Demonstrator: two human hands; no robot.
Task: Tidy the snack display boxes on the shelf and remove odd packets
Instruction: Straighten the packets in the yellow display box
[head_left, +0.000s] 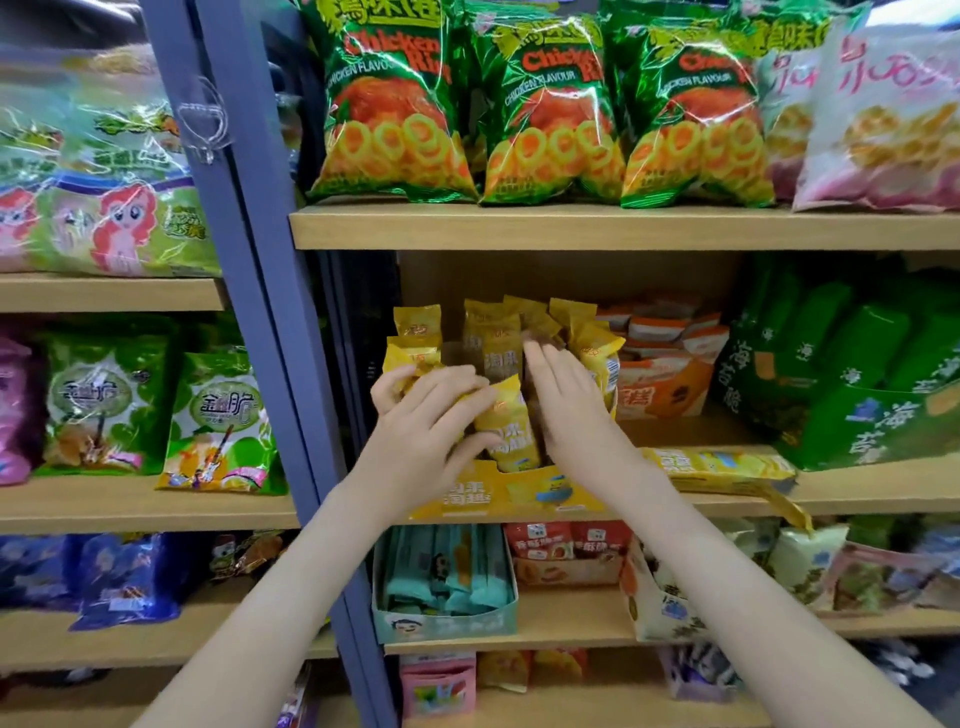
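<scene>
My left hand (426, 415): fingers and thumb curled round a yellow snack packet (511, 431) at the front of the yellow display box (498, 496). My right hand (566, 405): fingers straight, pressed flat against the upright packets (493, 338) just right of my left fingertips. Orange display box (660, 387) — right of my right fingers.

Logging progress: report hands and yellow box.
Left hand grips yellow packets. Right hand open against them in yellow display box. Loose packet lies beside box.
</scene>
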